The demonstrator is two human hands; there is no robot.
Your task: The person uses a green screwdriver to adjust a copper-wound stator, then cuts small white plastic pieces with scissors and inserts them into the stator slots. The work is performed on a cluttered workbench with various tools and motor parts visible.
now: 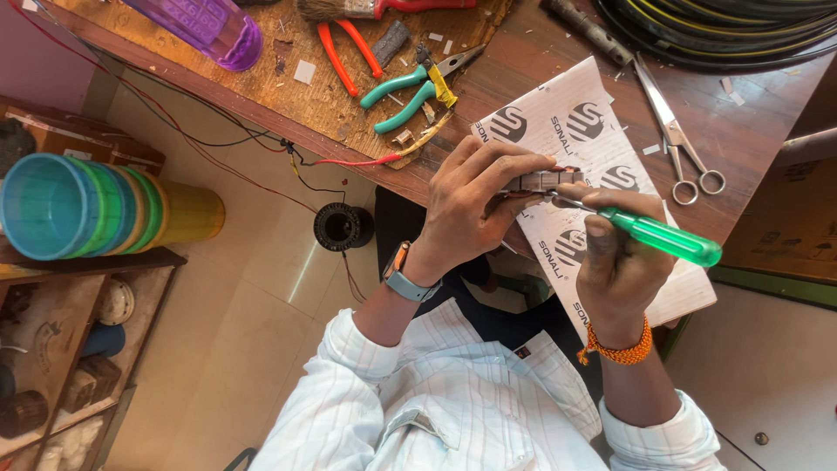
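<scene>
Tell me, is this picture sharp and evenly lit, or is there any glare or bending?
Head view: soft, even light with faint shadows; the hands, left and right, look sharp around the translucent green-handled screwdriver, which shows a small highlight; a pale glare streak lies on the beige tiled floor; the wooden workbench edge bows slightly, hinting at wide-angle distortion.

A brown wooden workbench [750, 131] is seen. On it lie a worn wooden board [288, 96] at far left, a white printed sheet [602, 131] near the middle, scissors [676, 139] to its right and coiled black cable [724, 30] at far right.
</scene>
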